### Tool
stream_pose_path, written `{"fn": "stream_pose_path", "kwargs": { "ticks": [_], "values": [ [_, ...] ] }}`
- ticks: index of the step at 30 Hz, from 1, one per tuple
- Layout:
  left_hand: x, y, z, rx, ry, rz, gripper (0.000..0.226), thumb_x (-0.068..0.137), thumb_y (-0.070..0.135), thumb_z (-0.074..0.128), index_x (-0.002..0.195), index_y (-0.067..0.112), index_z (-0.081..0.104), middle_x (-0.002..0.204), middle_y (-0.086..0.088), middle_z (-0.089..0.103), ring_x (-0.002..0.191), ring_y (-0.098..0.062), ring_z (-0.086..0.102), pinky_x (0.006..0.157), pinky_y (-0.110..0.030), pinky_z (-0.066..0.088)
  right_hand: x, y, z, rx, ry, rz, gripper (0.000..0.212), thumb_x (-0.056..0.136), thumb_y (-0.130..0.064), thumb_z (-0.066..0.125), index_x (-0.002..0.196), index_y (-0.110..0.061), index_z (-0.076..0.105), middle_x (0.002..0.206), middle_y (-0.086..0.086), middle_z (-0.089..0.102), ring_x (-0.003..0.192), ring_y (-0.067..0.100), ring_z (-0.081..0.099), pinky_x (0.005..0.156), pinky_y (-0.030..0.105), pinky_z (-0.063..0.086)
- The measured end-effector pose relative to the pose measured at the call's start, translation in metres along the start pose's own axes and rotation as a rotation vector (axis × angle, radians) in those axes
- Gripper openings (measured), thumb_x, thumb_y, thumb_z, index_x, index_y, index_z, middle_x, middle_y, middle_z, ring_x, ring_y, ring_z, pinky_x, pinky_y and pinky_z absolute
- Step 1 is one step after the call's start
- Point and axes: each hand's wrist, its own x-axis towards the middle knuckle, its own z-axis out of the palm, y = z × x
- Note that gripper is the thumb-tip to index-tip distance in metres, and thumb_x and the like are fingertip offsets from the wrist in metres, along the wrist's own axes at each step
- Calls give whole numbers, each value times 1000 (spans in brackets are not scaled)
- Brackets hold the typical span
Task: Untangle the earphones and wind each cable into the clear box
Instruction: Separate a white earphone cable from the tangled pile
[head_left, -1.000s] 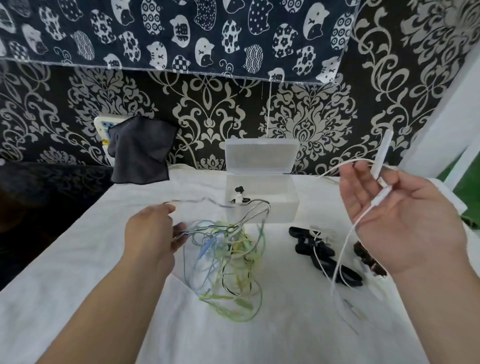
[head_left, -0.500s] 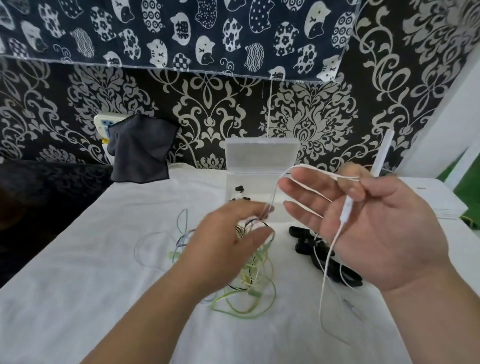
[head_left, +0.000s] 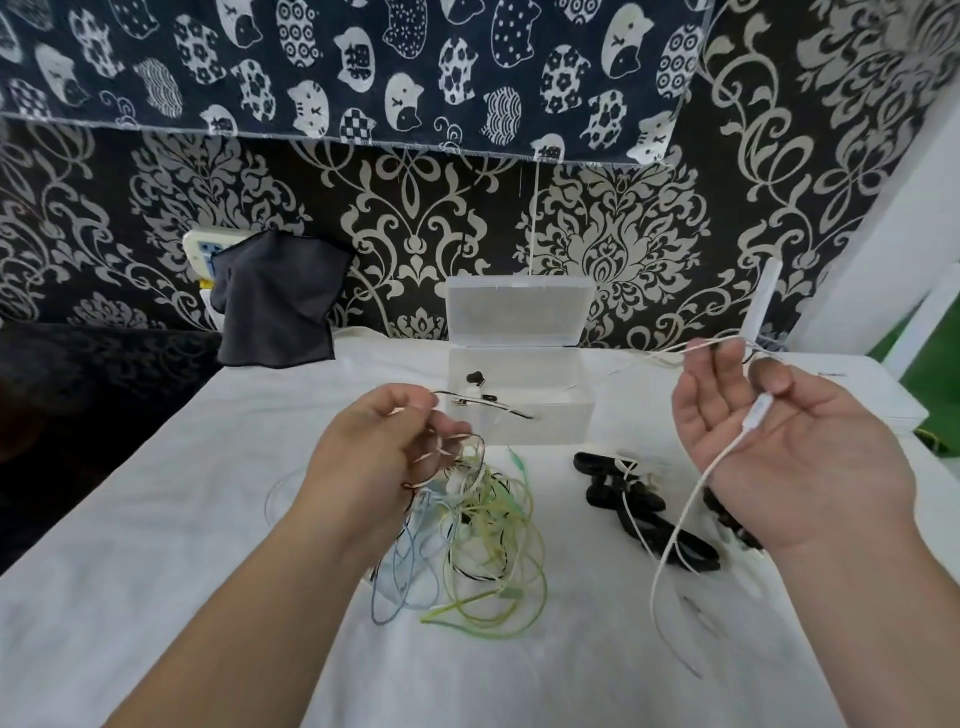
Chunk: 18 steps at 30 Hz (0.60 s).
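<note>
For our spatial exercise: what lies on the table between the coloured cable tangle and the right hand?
A black cable bundle lies there, shown in the head view.

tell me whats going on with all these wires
A person is sorting earphones on a white-covered table. The left hand pinches strands lifted from the tangle of cables; the right hand, palm up, holds a white cable under its thumb. The clear box stands open behind, with a black earphone inside. More black cables lie nearby.
</note>
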Motion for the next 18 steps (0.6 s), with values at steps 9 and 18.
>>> {"fn": "stream_pose_path", "kwargs": {
  "ticks": [9, 18],
  "values": [
    [15, 4, -18, -357, 359, 2, 26, 101, 6, 40, 78, 18, 45, 52, 6, 31, 38, -8, 23, 36, -19, 20, 0, -2, -3, -61, 1, 31, 25, 90, -14, 39, 66, -19, 44, 95, 5, 75, 42, 4, 47, 41, 17, 37],
    [23, 7, -41, 344, 471, 88, 11, 94, 11, 55, 84, 15, 59, 74, -1, 49, 57, -17, 42, 56, -27, 39, -4, 1, 1, -203, -125, 1, 11, 81, -21, 47, 71, -20, 43, 113, 5, 74, 36, 4, 39, 41, 14, 30]
  ]
}}
